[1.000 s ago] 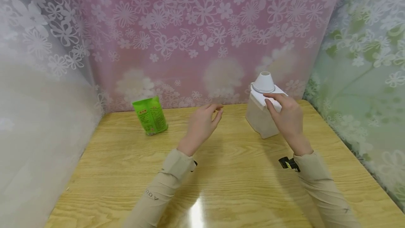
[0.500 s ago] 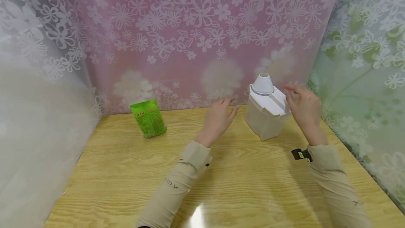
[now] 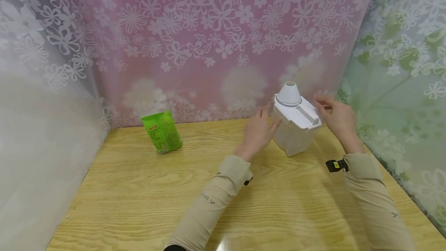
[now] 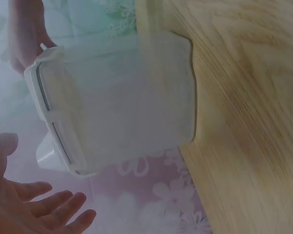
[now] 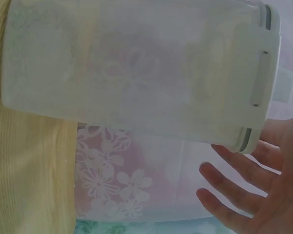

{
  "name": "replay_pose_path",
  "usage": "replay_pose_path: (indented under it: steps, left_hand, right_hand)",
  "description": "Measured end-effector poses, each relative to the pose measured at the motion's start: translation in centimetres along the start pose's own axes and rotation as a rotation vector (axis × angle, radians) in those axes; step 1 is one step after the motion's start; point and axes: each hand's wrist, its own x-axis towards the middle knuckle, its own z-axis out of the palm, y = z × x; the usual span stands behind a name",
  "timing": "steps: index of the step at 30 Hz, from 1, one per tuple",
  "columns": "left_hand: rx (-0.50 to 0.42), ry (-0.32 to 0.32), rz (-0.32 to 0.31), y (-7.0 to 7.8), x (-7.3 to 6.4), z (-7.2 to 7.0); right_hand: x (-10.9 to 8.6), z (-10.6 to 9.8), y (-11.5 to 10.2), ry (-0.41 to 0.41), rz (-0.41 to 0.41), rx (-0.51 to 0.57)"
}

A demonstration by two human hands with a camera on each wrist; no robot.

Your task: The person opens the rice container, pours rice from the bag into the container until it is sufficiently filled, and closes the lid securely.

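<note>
A translucent plastic storage container [image 3: 294, 140] stands upright at the back right of the table, its white lid [image 3: 296, 119] on top. The lid carries a white cone-shaped cup [image 3: 290, 93] and a raised bar-like handle. My left hand [image 3: 257, 133] is at the container's left side, and in the left wrist view its fingers [image 4: 63, 207] spread loosely near the cone. On the other side, my right hand [image 3: 338, 123] has its fingertips right at the lid's edge. The right wrist view shows those fingers [image 5: 239, 192] spread and slightly bent beside the lid's corner.
A green printed packet [image 3: 162, 133] stands on the wooden table [image 3: 150, 196], left of centre near the back. Flowered pink curtain [image 3: 195, 49] hangs behind the table, with a green-white curtain [image 3: 404, 88] on the right and a whitish one on the left.
My left hand has moved right, from the middle of the table to the container's left side. My right hand has shifted right, from over the lid to its right edge.
</note>
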Motion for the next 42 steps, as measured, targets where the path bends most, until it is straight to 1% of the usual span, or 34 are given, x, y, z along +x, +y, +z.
replay_pose_path:
  steps: [5,7,9,11,15,19,21,27,34,42]
  left_hand:
    - [-0.057,-0.013,-0.053,1.0,0.5,0.9]
    - [-0.079,-0.022,-0.069,1.3,0.6,1.4]
    - [-0.099,-0.031,-0.072,1.6,0.8,1.8]
    - [-0.112,-0.038,-0.073,1.8,0.9,2.2]
    - [-0.146,-0.019,-0.077,2.3,1.1,3.1]
    - [-0.18,-0.012,-0.102,2.7,1.3,3.6]
    - [-0.178,-0.019,-0.108,2.8,1.3,3.8]
    - [-0.165,-0.034,-0.101,2.9,1.3,3.7]
    - [-0.132,-0.032,-0.091,3.0,1.3,3.3]
    - [-0.149,-0.057,-0.092,2.8,1.4,3.3]
  right_hand:
    - [0.1,0.3,0.3,-0.13,0.039,0.033]
    - [0.1,0.5,0.4,-0.16,0.053,0.052]
    - [0.2,0.7,0.4,-0.172,0.062,0.074]
    - [0.2,0.9,0.5,-0.168,0.069,0.097]
    - [0.1,1.4,0.4,-0.124,0.069,0.113]
    - [-0.2,1.7,0.2,-0.101,0.069,0.128]
    - [-0.4,1.8,0.1,-0.097,0.067,0.134]
    - [-0.5,1.7,-0.1,-0.073,0.042,0.129]
    - [-0.6,1.5,-0.3,-0.086,0.061,0.136]
    - [-0.5,1.6,-0.3,-0.091,0.077,0.132]
